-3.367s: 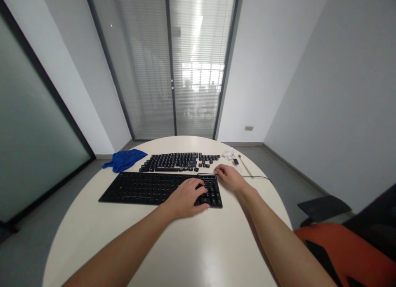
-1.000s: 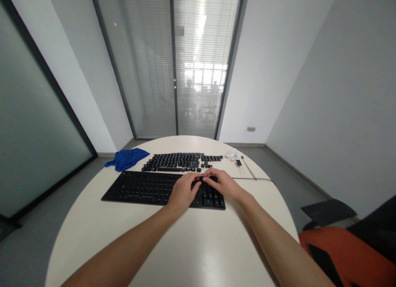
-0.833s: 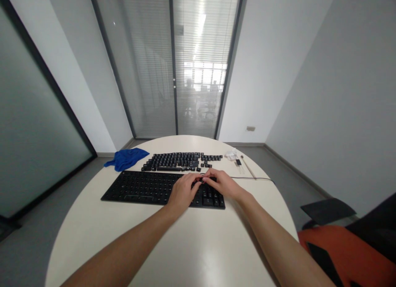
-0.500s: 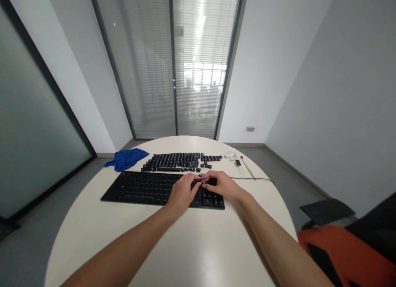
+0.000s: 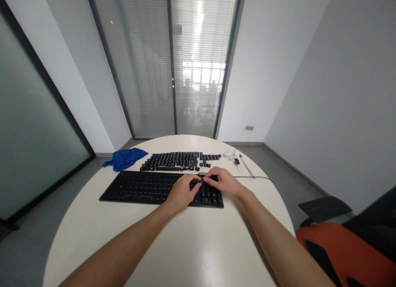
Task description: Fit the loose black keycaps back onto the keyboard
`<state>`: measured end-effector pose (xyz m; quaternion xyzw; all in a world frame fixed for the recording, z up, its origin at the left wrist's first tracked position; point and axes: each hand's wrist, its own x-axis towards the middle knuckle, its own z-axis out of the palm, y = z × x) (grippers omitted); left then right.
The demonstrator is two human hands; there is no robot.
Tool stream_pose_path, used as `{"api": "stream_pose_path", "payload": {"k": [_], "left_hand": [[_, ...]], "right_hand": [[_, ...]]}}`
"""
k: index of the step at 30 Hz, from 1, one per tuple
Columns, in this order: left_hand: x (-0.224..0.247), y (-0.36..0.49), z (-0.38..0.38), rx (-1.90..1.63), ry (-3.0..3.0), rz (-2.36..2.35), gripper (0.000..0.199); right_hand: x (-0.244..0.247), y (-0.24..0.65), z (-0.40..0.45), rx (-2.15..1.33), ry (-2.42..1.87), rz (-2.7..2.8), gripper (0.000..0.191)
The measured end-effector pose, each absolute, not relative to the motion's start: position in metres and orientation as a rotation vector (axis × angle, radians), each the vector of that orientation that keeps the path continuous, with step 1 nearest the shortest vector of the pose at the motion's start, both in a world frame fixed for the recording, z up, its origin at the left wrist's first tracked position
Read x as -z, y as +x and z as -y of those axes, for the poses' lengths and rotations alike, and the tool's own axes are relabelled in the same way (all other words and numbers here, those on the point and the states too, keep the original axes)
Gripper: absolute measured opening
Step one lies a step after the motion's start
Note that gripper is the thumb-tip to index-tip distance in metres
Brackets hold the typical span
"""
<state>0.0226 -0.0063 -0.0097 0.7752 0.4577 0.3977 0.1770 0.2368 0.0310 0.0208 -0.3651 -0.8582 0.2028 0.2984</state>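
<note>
A black keyboard (image 5: pixel 139 188) lies on the round table, most of its keycaps off; keycaps (image 5: pixel 210 195) sit on its number pad at the right end. My left hand (image 5: pixel 183 191) is over the right part of the board, thumb and forefinger bent toward each other. Close beside it, my right hand (image 5: pixel 223 182) reaches over the top of the number pad with its fingers pinched. The fingertips of both hands nearly meet at a small dark spot, too small to make out. Behind the keyboard, loose black keycaps (image 5: pixel 176 160) lie in keyboard-like rows.
A blue cloth (image 5: pixel 125 158) lies at the back left of the white table (image 5: pixel 185 245). At the back right are a clear crumpled bag (image 5: pixel 229 154), a small black-ended wire tool (image 5: pixel 236 161), a thin stick (image 5: pixel 246 166) and a cable (image 5: pixel 255 177). An orange chair (image 5: pixel 337 250) stands right.
The fingertips of my two hands have drawn slightly apart, and my right hand has risen a little. A small dark piece showed between them before. The view has shifted slightly.
</note>
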Motion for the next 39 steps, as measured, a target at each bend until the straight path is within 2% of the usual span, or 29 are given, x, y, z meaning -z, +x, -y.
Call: {"api": "stream_pose_path", "payload": {"k": [11, 39], "left_hand": [[0.0074, 0.0195, 0.0025, -1.076, 2.169, -1.187, 0.019], [0.0118, 0.0186, 0.0, -1.039, 2.246, -1.087, 0.011]], "right_hand": [[-0.0183, 0.243, -0.033, -0.559, -1.01, 2.248, 0.026], [-0.0142, 0.2457, -0.0377, -0.538, -1.012, 2.264, 0.025]]}}
